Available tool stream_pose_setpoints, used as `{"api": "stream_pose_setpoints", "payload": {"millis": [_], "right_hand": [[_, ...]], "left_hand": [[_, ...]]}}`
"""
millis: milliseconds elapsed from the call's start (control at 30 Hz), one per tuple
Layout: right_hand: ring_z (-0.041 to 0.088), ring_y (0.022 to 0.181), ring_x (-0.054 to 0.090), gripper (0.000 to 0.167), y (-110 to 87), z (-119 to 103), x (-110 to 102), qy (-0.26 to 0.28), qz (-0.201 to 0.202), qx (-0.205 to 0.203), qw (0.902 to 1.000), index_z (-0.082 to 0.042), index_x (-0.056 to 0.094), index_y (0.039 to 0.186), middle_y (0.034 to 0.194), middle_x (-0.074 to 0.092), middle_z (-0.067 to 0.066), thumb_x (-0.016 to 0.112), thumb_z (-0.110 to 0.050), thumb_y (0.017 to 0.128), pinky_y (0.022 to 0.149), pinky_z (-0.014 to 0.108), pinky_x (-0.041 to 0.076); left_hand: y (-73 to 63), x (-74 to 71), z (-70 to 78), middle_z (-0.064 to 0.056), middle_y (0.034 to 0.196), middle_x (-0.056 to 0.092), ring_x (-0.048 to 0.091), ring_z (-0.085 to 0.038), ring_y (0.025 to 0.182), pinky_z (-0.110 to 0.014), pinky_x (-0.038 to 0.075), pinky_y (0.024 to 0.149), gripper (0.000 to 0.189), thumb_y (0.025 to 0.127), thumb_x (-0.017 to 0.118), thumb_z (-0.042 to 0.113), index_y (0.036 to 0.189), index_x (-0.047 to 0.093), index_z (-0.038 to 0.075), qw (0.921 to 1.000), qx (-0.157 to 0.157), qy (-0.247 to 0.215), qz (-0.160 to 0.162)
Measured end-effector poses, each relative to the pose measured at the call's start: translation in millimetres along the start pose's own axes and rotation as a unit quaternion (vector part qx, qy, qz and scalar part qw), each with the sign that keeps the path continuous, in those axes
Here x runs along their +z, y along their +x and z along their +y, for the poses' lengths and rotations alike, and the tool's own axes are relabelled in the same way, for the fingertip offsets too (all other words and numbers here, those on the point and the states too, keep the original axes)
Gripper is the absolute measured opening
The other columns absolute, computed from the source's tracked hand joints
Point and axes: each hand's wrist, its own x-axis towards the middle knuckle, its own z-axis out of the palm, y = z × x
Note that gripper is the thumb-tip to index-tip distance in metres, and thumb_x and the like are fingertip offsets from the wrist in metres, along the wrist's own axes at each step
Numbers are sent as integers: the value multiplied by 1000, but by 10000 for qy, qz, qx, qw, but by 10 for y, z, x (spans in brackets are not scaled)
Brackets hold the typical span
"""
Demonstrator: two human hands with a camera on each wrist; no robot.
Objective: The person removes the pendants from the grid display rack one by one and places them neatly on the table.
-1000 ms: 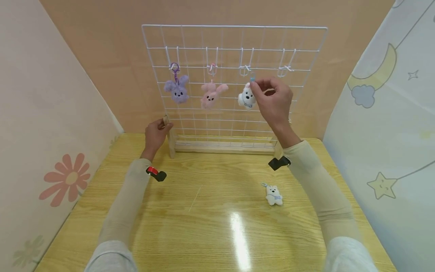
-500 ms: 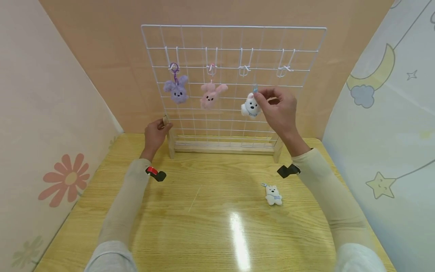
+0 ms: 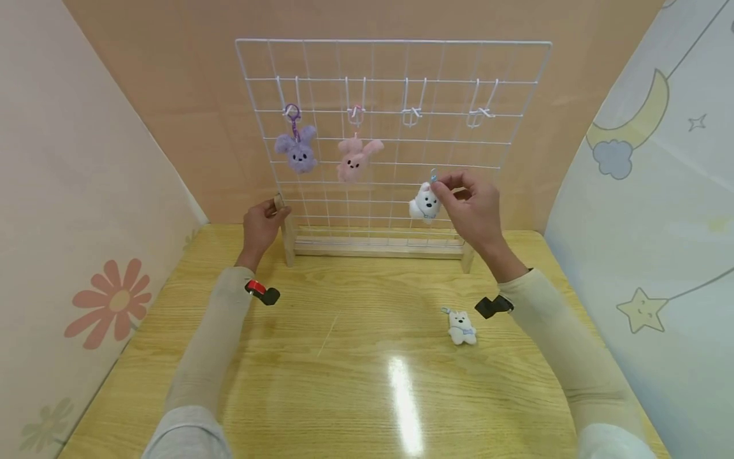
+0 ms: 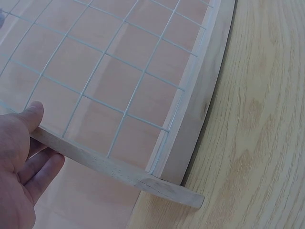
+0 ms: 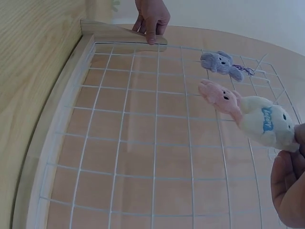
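My right hand [image 3: 474,207] pinches a white plush bear keychain [image 3: 425,205] by its top, just under the blue clasp. The bear hangs in front of the grid's lower half, below the third hook [image 3: 412,113]. In the right wrist view, blue lettering shows on the bear's body [image 5: 268,119]. At the far left, my left hand [image 3: 262,228] grips the wooden side post [image 4: 100,160] of the rack, thumb on one side and fingers on the other. A second white bear keychain [image 3: 461,328] lies face up on the table.
The white wire grid [image 3: 395,41] stands upright in a wooden base [image 3: 378,247] at the table's back. A purple plush keychain [image 3: 301,153] and a pink plush keychain [image 3: 353,159] hang from its two left hooks. The rightmost hook [image 3: 480,115] holds nothing.
My right hand has moved down and slightly right with the white bear keychain, away from the third hook. My left hand stays on the post.
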Motion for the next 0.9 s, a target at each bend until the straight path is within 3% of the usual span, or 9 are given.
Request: {"api": "stream_pose_setpoints", "payload": {"millis": [633,900], "right_hand": [[4,85,64,15,-413,274,2,-294,-648,257,9971,1,72,99,96,73,12,72,-14,98,71,14,54],[8,86,64,13,-610,383,-7,-379,-895,339,9947,-2,72,99,97,72,10,71,-14,98,71,14,53]], "left_hand": [[26,6,-28,-21,130,68,68,-33,118,-45,56,99,48,99,70,32,134,65,-1,9999,-63,-85,-34],[25,-1,-17,-22,129,68,68,-35,117,-47,57,96,48,99,71,30,134,65,-2,10000,-41,-77,-17]]}}
